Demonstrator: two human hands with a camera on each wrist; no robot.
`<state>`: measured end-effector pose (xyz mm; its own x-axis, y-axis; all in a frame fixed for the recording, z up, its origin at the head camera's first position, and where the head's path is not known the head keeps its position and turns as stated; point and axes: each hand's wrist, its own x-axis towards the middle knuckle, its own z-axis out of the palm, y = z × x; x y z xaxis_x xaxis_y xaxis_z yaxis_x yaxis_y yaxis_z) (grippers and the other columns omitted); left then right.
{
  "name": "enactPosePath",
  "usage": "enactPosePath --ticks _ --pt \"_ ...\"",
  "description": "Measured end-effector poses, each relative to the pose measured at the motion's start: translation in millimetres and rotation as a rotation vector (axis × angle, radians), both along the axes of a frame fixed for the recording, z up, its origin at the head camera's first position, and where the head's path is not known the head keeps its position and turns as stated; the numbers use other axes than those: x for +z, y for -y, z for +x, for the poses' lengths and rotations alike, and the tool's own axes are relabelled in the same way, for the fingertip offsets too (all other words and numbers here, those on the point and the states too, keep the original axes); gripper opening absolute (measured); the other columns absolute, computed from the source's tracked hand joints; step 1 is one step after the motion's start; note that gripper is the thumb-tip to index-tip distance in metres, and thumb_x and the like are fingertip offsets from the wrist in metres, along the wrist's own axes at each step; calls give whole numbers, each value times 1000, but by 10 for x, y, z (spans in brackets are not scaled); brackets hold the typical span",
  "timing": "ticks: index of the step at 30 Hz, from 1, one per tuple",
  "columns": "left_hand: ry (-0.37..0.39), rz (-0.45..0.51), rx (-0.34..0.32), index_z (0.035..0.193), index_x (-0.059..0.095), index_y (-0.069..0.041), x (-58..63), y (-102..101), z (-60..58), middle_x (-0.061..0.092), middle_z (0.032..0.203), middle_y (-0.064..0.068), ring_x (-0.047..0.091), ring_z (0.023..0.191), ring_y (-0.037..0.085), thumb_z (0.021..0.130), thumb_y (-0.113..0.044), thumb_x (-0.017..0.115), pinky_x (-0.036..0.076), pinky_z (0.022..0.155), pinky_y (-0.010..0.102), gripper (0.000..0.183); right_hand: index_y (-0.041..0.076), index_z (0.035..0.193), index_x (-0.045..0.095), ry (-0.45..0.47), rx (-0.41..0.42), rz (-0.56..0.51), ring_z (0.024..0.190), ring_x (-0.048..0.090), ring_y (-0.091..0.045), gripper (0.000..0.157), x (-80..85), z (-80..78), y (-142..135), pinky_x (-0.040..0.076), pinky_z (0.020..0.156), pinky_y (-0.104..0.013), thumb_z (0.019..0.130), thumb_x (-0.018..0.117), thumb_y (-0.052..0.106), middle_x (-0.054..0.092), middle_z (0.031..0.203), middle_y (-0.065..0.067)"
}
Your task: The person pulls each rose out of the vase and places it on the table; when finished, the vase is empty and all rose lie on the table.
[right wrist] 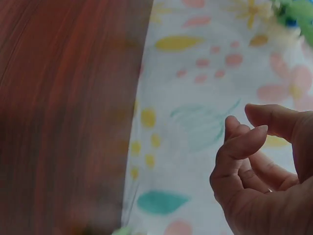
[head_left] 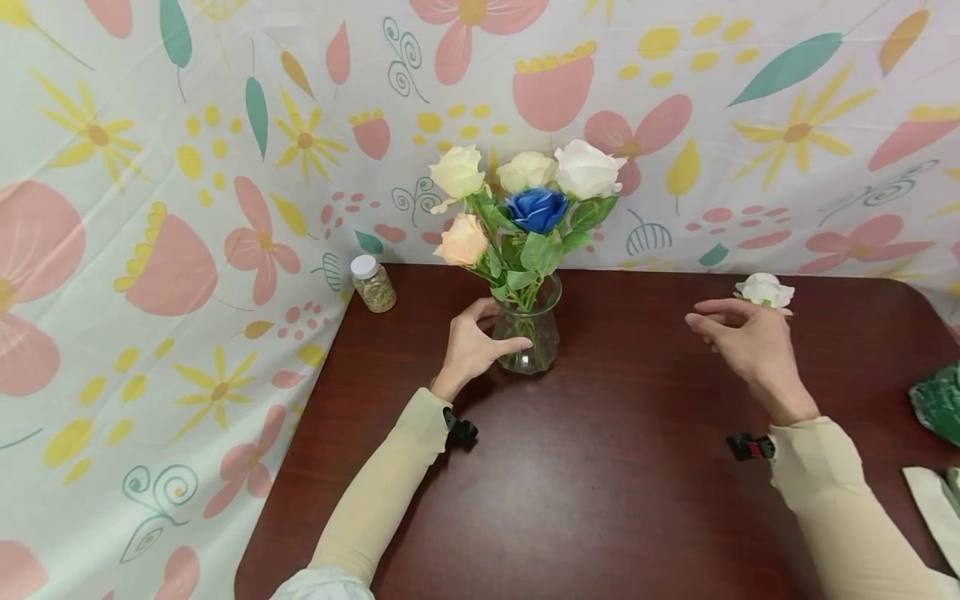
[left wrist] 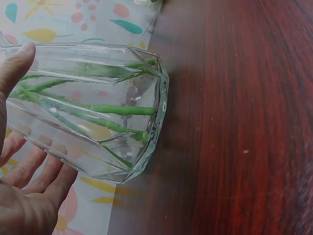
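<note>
A clear glass vase (head_left: 546,343) stands near the back of the table, holding several artificial roses: cream, white, peach and one blue rose (head_left: 537,209). My left hand (head_left: 474,343) grips the vase from its left, thumb across the front and fingers round the far side. In the left wrist view, green stems (left wrist: 122,110) show through the faceted glass. My right hand (head_left: 753,346) is raised over the right part of the table, fingers loosely bent and nothing between them. Just beyond it is a white rose (head_left: 765,289), its lower part hidden by the hand.
A small jar (head_left: 373,285) with a white lid stands at the back left corner. At the right edge are a dark green patterned object (head_left: 937,402) and a pale cloth-like item (head_left: 930,504), both cut off. Flower-printed fabric (head_left: 292,108) borders the table behind and left.
</note>
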<state>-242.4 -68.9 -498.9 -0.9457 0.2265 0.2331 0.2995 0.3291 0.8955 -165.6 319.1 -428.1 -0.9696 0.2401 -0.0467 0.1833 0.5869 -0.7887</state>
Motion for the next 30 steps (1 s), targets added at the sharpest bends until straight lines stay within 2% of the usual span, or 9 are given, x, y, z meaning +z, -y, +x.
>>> enactPosePath --ticks 8,15,19,23,26,30 --pt "-2 1 -4 138 69 -10 -1 -19 7 73 133 14 71 128 33 79 -26 101 63 112 48 69 9 128 76 -148 82 -116 68 65 -2 36 90 -66 495 56 57 -21 104 77 35 73 83 29" --pt "-4 2 10 136 70 -10 5 -14 12 73 133 14 71 127 35 78 -26 101 63 111 53 68 13 126 80 -246 153 -204 68 66 -8 29 155 -231 906 57 61 -22 102 79 30 77 88 22" --pt "-5 -13 7 137 70 -12 -1 -18 -1 73 134 12 71 128 32 79 -28 101 63 111 49 69 12 129 80 -287 199 -229 70 66 -13 30 190 -331 1077 55 61 -22 103 78 27 76 91 20" --pt "-11 -18 11 137 70 -13 -4 -18 -8 74 133 10 71 127 29 78 -29 102 63 111 45 69 10 129 80 -321 210 -256 71 65 -11 29 217 -448 1230 54 60 -21 103 78 24 76 93 20" --pt "-13 -14 15 137 70 -13 0 -13 -4 75 133 10 71 126 29 77 -29 102 63 111 45 69 9 129 80 -335 215 -270 71 65 -8 28 229 -541 1324 54 62 -20 104 77 22 81 101 9" --pt "-11 -13 16 136 70 -12 -2 -5 -3 75 133 10 71 126 29 77 -28 102 63 112 45 69 11 125 81 -330 239 -266 75 66 -12 23 244 -653 1412 55 66 -20 107 73 22 81 114 -12"
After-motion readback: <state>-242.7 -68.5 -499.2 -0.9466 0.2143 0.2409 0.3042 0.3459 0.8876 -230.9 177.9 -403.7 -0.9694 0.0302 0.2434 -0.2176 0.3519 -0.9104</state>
